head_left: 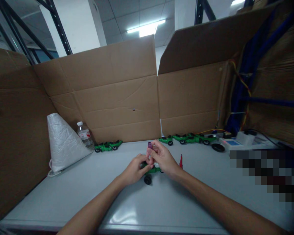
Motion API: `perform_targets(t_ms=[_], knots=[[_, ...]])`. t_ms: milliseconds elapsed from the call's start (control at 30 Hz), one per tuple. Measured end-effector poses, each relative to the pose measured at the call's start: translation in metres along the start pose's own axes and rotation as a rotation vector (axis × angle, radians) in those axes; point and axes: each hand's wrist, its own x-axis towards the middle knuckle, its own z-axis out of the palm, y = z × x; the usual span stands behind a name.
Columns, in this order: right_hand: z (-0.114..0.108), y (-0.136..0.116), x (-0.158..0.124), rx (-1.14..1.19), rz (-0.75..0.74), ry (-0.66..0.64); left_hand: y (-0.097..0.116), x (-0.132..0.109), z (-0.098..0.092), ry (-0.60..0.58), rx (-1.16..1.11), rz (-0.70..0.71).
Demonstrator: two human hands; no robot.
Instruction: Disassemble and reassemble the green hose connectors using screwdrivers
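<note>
In the head view, a green toy car (156,170) with black wheels is at the middle of the table. My left hand (133,170) is closed on the car's left end. Just above the car, my right hand (163,159) pinches a small purple piece (150,145) between thumb and fingers. The fingertips of both hands meet over the car and hide part of it. A slim red object (181,161) shows just behind my right wrist; its kind I cannot make out.
Several green toy cars (193,138) line the back right, with more green cars (108,146) at the back left. A silver insulated bag (63,143) and a plastic bottle (85,135) stand left. A white power strip (247,143) lies right. Cardboard walls (122,94) enclose the table.
</note>
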Motion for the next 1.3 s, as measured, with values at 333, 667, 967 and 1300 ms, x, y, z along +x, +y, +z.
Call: perform_targets(t_ms=[333, 667, 967, 1300], knots=[[-0.011, 0.003, 0.002, -0.009, 0.014, -0.054, 0.004, 0.001, -0.001, 0.006, -0.015, 0.0], [-0.008, 0.01, 0.0, -0.135, -0.025, -0.023, 0.009, 0.0, 0.0, -0.037, -0.027, 0.052], [-0.017, 0.008, -0.002, -0.19, -0.045, -0.051, 0.007, 0.0, -0.005, -0.04, -0.014, 0.024], [-0.013, -0.012, -0.003, 0.114, 0.068, -0.086, 0.01, 0.002, -0.006, -0.045, 0.003, -0.003]])
